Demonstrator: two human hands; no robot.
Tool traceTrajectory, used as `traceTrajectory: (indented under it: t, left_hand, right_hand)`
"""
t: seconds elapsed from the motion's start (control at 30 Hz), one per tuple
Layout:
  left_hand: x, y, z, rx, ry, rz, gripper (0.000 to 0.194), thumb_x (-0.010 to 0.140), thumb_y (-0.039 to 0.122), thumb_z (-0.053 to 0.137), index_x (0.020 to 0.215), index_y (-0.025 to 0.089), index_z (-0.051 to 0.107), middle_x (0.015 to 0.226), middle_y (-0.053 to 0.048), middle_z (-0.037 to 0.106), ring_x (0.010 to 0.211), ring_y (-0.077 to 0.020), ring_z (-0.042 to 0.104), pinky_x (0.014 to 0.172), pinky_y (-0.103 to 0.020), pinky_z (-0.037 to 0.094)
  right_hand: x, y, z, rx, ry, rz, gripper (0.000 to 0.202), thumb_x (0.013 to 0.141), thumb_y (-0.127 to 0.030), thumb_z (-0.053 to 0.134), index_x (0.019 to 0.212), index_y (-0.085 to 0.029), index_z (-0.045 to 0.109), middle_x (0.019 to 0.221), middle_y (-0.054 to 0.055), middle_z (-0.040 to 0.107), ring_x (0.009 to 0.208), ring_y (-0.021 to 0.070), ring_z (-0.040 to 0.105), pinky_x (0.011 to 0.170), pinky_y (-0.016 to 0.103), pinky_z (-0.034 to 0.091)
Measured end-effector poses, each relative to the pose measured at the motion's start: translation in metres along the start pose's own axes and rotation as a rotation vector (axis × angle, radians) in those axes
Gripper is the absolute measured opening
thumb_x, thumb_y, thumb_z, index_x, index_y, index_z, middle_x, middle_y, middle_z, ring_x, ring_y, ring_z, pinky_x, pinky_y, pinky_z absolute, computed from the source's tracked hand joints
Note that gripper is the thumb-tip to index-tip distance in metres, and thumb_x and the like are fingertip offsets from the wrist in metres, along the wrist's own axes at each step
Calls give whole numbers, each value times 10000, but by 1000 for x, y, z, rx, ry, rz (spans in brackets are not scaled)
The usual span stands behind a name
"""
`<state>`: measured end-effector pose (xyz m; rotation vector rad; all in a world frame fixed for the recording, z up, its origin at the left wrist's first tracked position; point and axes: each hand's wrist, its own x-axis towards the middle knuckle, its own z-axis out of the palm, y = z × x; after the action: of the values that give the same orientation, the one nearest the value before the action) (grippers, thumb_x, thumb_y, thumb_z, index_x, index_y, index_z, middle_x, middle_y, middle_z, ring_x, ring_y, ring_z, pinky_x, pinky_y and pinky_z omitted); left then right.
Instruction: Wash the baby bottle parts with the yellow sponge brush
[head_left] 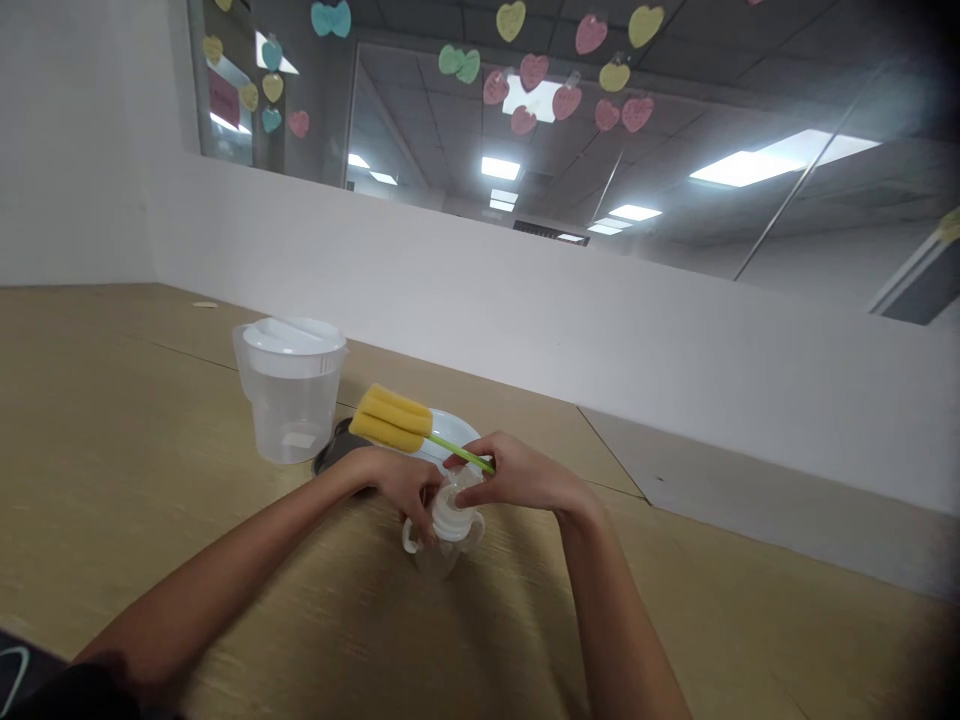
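The left hand (401, 483) is closed around the near-left side of the clear bottle (452, 523), which serves as the reference point; its thumb and fingers press on the side by one looped handle (408, 537). The right hand (517, 478) grips the sponge brush (405, 420) and also has its fingertips at the bottle's top. Whether those fingertips grip the transparent top piece (463, 482) or only rest on it cannot be determined.

The bottle is upright with a slight tilt, with a white ribbed collar below the top piece and a loop handle on each side. Whether its base contacts the table (712, 620) cannot be determined. The brush's green stem runs from the right hand toward the upper left; its yellow sponge head is beyond the bottle and to its left, clear of it.

Directly beyond the bottle is a white dish (454, 428), partly covered by the hands and brush. A dark tray (330, 455) is beyond the bottle and to its left, partly hidden. Farther left of the bottle stands a translucent pitcher (292, 410) with a white lid (294, 337).

Well beyond the bottle, a white wall (450, 265) supports a glass panel (420, 110) bearing colored heart-shaped notes (534, 71).
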<state>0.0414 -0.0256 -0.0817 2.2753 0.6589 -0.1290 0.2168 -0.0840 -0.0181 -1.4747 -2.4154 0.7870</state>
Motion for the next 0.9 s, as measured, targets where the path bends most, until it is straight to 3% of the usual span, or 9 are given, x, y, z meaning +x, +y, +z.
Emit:
traceTrajectory:
  t: [0.2,0.3,0.37,0.47,0.53,0.6,0.73,0.9]
  left_hand:
    - [4,-6,5,19,92,40,354,566,363,716,825,158,589,721,11,588,653,-127,525,546,-206,382]
    - [8,-9,7,-20,81,60,316,568,347,714,782,152,587,681,15,578,622,-118,516,535,-205,381]
    - [8,-9,6,-55,31,54,291,572,343,709,755,148,592,673,11,584,600,-116,518,522,-205,386]
    - [5,-8,4,-72,-36,45,284,582,347,699,770,153,610,682,8,599,579,-113,524,511,-203,397]
    - [4,-6,2,-65,-39,26,309,562,350,715,782,153,622,681,6,607,577,-114,530,507,-201,400]
    - [3,-5,2,-77,-37,23,335,540,356,732,783,148,631,687,0,616,589,-120,540,510,-199,403]
    - [3,-4,2,-98,-49,14,355,525,369,743,779,145,637,717,-12,632,617,-131,557,520,-201,410]
    - [1,-1,2,-49,-20,6,354,525,383,742,762,143,634,695,-6,628,596,-121,543,513,-196,397]
  right_hand:
    - [-2,-2,-3,85,-76,-121,353,657,-327,671,988,-205,675,831,-13,631,725,135,526,612,217,391]
    - [-2,-3,-4,120,-59,-146,395,645,-340,685,1023,-226,663,899,-3,632,729,132,526,609,216,393]
    - [0,1,-5,167,40,-101,401,658,-401,671,1013,-215,659,864,9,621,621,100,482,516,201,351]
    - [6,17,-11,230,294,26,437,772,-512,513,1004,-162,634,726,18,577,503,78,417,427,194,284]
    - [13,36,-14,82,498,192,463,852,-496,370,1021,-143,615,715,29,569,535,98,472,461,203,340]
    - [21,58,-14,-150,589,421,446,891,-422,292,1006,-142,620,787,64,602,672,142,560,556,229,406]
    - [39,99,2,-303,526,640,286,848,-241,412,888,-93,653,887,169,638,881,247,596,685,293,420]
    - [53,118,27,-370,354,727,223,811,-232,532,936,-76,631,993,186,631,918,225,605,732,293,444]
